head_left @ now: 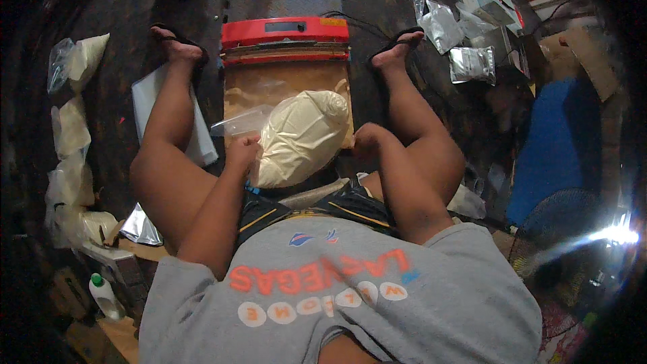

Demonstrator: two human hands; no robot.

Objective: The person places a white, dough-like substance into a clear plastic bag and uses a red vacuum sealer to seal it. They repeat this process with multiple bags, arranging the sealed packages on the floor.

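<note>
A plump clear plastic bag of cream-coloured powder (301, 138) lies between my thighs, on the near part of a brown board (246, 87). Its empty clear end sticks out to the left. My left hand (244, 152) is closed at the bag's left side, with its fingers pinching the plastic there. To the right of the bag, my right hand (367, 137) is curled closed beside the board's edge, a little apart from the bag. Whatever its fingers may hold is hidden. Beyond the board sits a red bag sealer (286, 39) with a small dark display.
Several filled bags (73, 131) line the left side. Flat plastic sheets (147, 104) lie under my left leg. Silver pouches (472, 65) and a white box (486, 0) are at the far right, near a blue panel (556, 145). A white bottle (104, 294) stands at the near left.
</note>
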